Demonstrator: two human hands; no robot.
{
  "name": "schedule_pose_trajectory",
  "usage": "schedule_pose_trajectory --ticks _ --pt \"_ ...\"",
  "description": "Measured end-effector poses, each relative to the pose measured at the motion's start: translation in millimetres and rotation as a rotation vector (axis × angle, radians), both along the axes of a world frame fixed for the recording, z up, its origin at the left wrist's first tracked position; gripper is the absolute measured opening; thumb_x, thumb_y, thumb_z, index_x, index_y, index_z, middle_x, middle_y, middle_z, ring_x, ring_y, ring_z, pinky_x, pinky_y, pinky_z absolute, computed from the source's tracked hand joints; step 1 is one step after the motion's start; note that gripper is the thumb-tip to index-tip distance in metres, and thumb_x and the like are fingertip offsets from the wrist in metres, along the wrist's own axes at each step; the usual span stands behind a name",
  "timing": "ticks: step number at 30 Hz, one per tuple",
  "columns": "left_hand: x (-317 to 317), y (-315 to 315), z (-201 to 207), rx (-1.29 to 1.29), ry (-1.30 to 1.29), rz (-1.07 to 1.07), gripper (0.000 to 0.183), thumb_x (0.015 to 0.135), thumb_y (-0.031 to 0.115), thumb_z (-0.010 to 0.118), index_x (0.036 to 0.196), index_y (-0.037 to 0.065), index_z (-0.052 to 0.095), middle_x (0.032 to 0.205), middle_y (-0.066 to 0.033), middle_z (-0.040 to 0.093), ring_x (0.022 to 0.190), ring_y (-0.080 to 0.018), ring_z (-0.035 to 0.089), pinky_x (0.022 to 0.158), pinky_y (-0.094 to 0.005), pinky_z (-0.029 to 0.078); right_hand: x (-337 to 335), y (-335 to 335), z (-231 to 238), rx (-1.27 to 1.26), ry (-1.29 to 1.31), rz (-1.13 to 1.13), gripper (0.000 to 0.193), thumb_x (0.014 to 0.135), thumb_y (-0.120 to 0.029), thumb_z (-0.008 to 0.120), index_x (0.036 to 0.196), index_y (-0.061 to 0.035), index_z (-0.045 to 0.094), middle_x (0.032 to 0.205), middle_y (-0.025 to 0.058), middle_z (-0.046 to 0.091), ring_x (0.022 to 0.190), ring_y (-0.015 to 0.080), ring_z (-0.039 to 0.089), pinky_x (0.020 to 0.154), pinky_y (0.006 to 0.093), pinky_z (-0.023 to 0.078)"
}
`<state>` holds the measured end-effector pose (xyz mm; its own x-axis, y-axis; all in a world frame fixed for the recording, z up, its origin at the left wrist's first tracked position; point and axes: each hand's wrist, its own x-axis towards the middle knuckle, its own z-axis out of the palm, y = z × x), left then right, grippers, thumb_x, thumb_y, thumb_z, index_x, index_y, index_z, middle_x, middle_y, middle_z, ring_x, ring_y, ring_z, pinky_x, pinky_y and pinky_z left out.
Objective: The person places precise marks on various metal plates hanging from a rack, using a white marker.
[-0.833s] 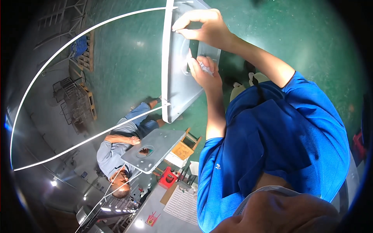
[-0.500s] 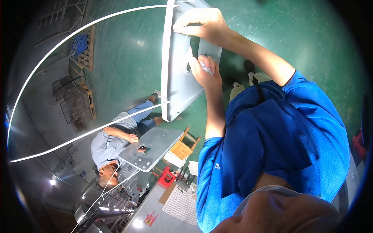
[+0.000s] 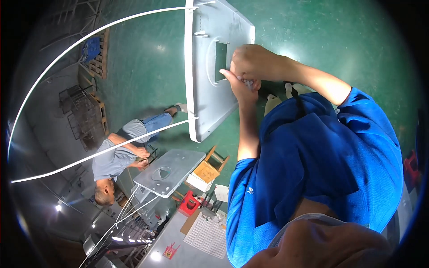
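Note:
A grey metal panel [image 3: 219,102] with a rectangular cut-out hangs in front of me at the top of the view. Small white pegs [image 3: 201,34] stick out of its face near the upper left and around the cut-out. Beside the cut-out, my left hand [image 3: 243,89] is closed around several small white pieces [image 3: 246,82], its thumb stretched toward the panel. Over that palm lies my right hand [image 3: 252,61], fingers curled down into the left hand. Its fingertips are hidden, so what they pinch cannot be made out.
Two white rods or cords [image 3: 103,154] run from the panel to the left. A co-worker [image 3: 118,152] stands by a second grey panel [image 3: 167,172]. Nearby are a wooden stool [image 3: 208,169], a red plastic stool [image 3: 189,203], and a table with a white slotted tray [image 3: 205,236].
My right hand has left the panel's upper left, where a white peg now shows, and come down to my left hand. The co-worker has shifted left, hands off the second panel.

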<state>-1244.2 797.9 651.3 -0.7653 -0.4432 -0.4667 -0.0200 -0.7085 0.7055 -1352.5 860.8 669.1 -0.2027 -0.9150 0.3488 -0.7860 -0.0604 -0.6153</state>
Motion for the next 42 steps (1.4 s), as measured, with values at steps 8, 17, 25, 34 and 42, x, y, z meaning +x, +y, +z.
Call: schedule_pose_trajectory --ticks 8,17,25,34,42 --pt "5 15 3 -0.033 0.055 0.077 0.057 0.089 0.061 0.021 0.087 0.011 0.048 0.057 0.0028 0.041 0.039 -0.0083 0.031 0.033 -0.0208 0.023 9 16 3 -0.055 -0.213 -0.027 0.016 0.069 -0.014 0.06 0.062 -0.0037 0.05 0.066 0.0038 0.053 0.065 0.0219 0.049 0.06 0.034 0.043" --pt "-2 -1 -13 -0.069 0.134 0.224 0.038 0.094 0.02 0.037 0.127 0.002 0.04 0.062 0.0017 0.037 0.044 -0.0047 0.03 0.035 -0.0181 0.021 -22 -18 8 -0.608 -0.55 -0.337 0.008 0.071 -0.003 0.061 0.079 -0.002 0.063 0.077 0.0056 0.061 0.07 0.0153 0.059 0.065 0.0257 0.046" --pt "-7 -3 2 -0.124 0.185 0.294 0.019 0.093 0.017 0.039 0.079 0.005 0.045 0.062 -0.0005 0.039 0.043 -0.0062 0.032 0.033 -0.0186 0.023 -28 -19 6 -0.651 -0.447 -0.398 0.014 0.07 0.003 0.066 0.083 -0.0009 0.061 0.079 0.0046 0.061 0.07 0.0129 0.058 0.066 0.0232 0.047" --pt "-11 -17 0 -0.111 0.192 0.259 0.031 0.093 0.021 0.039 0.065 0.008 0.041 0.055 -0.0009 0.036 0.042 -0.0076 0.031 0.034 -0.019 0.022 -40 -29 10 -0.658 -0.324 -0.396 0.015 0.071 0.001 0.068 0.083 -0.0008 0.06 0.077 0.0054 0.06 0.069 0.0149 0.058 0.064 0.0236 0.047" --pt "-20 -16 10 -0.149 0.196 0.16 0.043 0.096 0.029 0.033 0.124 -0.003 0.04 0.054 0.0013 0.03 0.042 -0.007 0.028 0.034 -0.0199 0.022 -53 -33 9 -0.592 -0.501 -0.414 0.019 0.069 -0.009 0.074 0.08 -0.0012 0.06 0.072 0.0028 0.061 0.063 0.0109 0.057 0.061 0.0234 0.045"
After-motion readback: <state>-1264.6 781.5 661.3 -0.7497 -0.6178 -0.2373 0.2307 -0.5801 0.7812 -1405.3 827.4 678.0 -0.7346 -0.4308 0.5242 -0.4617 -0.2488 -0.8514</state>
